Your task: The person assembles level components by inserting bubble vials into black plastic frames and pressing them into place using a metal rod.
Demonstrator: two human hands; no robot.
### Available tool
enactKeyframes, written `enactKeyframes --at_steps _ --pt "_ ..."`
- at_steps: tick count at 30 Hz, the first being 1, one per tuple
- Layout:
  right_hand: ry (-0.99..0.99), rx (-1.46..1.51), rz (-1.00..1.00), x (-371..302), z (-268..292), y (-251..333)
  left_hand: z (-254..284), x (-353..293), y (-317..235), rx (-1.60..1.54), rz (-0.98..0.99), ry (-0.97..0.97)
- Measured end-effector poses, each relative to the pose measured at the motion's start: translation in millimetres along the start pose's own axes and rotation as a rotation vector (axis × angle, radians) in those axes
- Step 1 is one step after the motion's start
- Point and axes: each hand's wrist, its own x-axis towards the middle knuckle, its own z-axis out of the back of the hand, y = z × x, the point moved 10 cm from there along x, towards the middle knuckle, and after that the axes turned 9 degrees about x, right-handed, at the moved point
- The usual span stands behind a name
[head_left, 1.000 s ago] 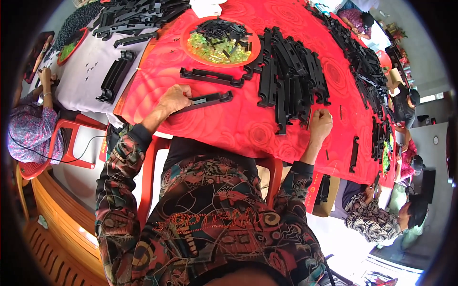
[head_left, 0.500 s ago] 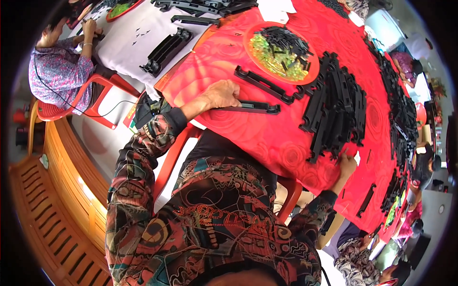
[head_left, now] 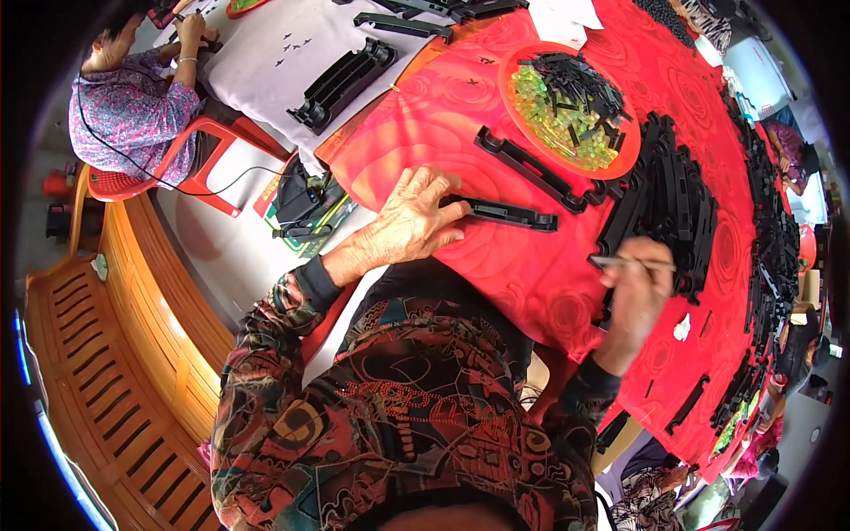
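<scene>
My left hand (head_left: 414, 219) is bent over the left end of a long black plastic strip (head_left: 513, 215) lying on the red tablecloth. Its fingers and thumb close around that end and hide it. Raised in front of the black pile, my right hand (head_left: 639, 288) pinches a thin, greyish pen-like tool (head_left: 653, 265), held roughly level. Beyond the held strip lies a similar black strip (head_left: 531, 170). A large pile of black strips (head_left: 682, 199) sits right of it, partly covered by my right hand.
An orange-rimmed bowl (head_left: 630, 152) holds small yellow-green pieces and black pieces. Black strips (head_left: 345, 81) lie on a white cloth at the left, where a person (head_left: 133, 124) sits on a red chair. A white scrap (head_left: 682, 327) is right of my right hand. A wooden bench (head_left: 115, 363) stands at lower left.
My right hand has risen from the tablecloth right of the pile and moved left, with the pen-like tool now showing. My left fingers have shifted on the strip's end. The whole view has shifted slightly.
</scene>
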Motion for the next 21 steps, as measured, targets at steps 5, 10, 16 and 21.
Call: enactKeyframes --at_steps 5,10,16,21 --pt "0.232 -0.114 -0.122 11 -86 -78 -4 0 3 -0.009 -0.039 -0.019" --pt "0.321 -0.462 0.007 8 -112 -96 -21 1 7 0.032 -0.043 0.088" --pt "0.343 -0.600 0.136 5 -119 -98 -34 -2 12 -0.023 -0.028 0.087" --pt "0.362 -0.628 0.102 9 -126 -97 -36 0 10 -0.074 -0.036 0.073"
